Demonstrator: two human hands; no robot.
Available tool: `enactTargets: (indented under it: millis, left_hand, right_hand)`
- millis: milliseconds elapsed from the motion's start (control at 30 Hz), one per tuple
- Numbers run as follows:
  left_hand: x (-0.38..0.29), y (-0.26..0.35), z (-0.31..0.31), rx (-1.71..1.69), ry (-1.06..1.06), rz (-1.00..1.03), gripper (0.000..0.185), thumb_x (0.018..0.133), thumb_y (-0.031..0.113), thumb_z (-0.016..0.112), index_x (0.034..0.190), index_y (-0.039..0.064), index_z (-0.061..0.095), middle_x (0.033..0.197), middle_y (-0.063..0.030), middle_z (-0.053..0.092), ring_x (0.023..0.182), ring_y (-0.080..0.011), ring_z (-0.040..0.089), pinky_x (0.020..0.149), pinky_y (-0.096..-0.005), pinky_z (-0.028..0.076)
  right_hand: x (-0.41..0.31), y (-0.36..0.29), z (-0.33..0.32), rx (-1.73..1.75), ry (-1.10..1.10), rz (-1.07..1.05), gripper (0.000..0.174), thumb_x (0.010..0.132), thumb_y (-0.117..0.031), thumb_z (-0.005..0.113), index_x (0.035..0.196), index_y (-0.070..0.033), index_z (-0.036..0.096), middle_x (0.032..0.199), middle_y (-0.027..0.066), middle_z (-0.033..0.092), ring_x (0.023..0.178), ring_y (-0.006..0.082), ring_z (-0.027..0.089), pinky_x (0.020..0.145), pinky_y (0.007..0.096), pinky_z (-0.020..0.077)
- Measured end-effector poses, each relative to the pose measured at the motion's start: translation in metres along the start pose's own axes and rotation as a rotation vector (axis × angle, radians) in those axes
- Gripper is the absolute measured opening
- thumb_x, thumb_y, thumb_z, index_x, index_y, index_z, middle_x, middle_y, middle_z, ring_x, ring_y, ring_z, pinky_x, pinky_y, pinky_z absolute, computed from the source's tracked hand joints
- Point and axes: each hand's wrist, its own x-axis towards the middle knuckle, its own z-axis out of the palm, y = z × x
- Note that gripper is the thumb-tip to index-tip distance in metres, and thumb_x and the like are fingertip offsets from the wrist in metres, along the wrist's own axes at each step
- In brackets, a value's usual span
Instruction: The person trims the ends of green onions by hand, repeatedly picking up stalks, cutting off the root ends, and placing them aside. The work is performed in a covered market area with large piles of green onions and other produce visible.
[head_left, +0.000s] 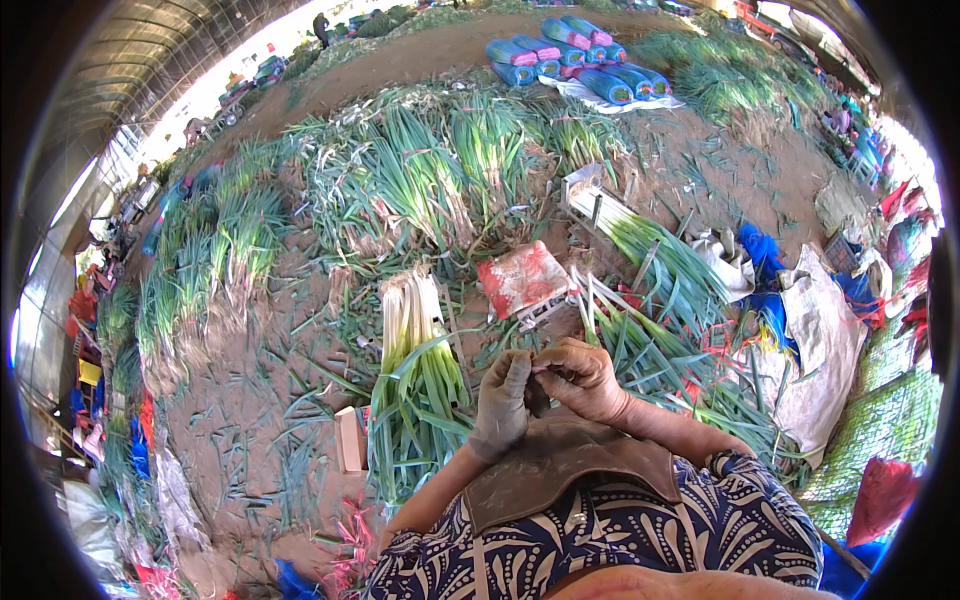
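Observation:
My left hand (501, 409), in a dusty grey glove, and my right hand (583, 381), soiled and perhaps gloved, meet at the fingertips above a brown apron (570, 457). Thumbs and forefingers are pinched together; a tiny thing may be between them, too small to make out. Left of my left hand lies a stack of trimmed green onions (424, 352), white ends pointing away. Beyond my hands stands a low seat with a red and white cushion (523, 279). Another stack of green onions (660, 251) rests in a metal frame (583, 180) at the right, with loose stalks (645, 349) nearer me.
Untrimmed green onion bundles (412, 165) spread ahead and to the left (240, 240). Blue-wrapped bundles (577, 56) are piled farther back. A cardboard box (351, 439) and pink ties (352, 540) lie at the left. Pale sacks (810, 345) and blue netting (761, 251) lie at the right.

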Motion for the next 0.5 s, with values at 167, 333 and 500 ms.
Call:
enactTargets:
  millis: [167,333,500]
  left_hand:
    - [-0.003,0.001,0.000,0.005,-0.025,-0.009,0.025,0.096,0.034,0.056,0.094,0.009,0.055,0.067,0.0014,0.055,0.052,-0.0063,0.048,0.046,-0.0215,0.037]
    - [0.002,-0.017,-0.011,0.347,0.080,0.260,0.019,0.096,0.025,0.058,0.094,0.006,0.055,0.072,0.0014,0.055,0.062,-0.0045,0.048,0.056,-0.0223,0.043]
    - [0.003,-0.008,-0.004,0.586,0.079,0.388,0.019,0.095,0.021,0.059,0.092,0.003,0.055,0.073,-0.0006,0.055,0.065,-0.0060,0.049,0.059,-0.0244,0.045]
  right_hand:
    - [-0.012,0.001,0.006,0.529,-0.006,0.338,0.011,0.089,-0.005,0.063,0.100,-0.003,0.062,0.083,0.0038,0.063,0.073,0.0106,0.060,0.068,0.0257,0.0502]
    - [-0.008,-0.003,0.014,0.802,0.077,0.621,0.013,0.091,-0.012,0.060,0.099,-0.001,0.061,0.080,0.0020,0.063,0.070,0.0083,0.058,0.065,0.0237,0.0494]
    - [-0.009,0.004,0.013,0.893,0.120,0.692,0.015,0.090,-0.014,0.061,0.097,-0.002,0.062,0.075,0.0006,0.060,0.060,0.0068,0.051,0.054,0.0224,0.0430]
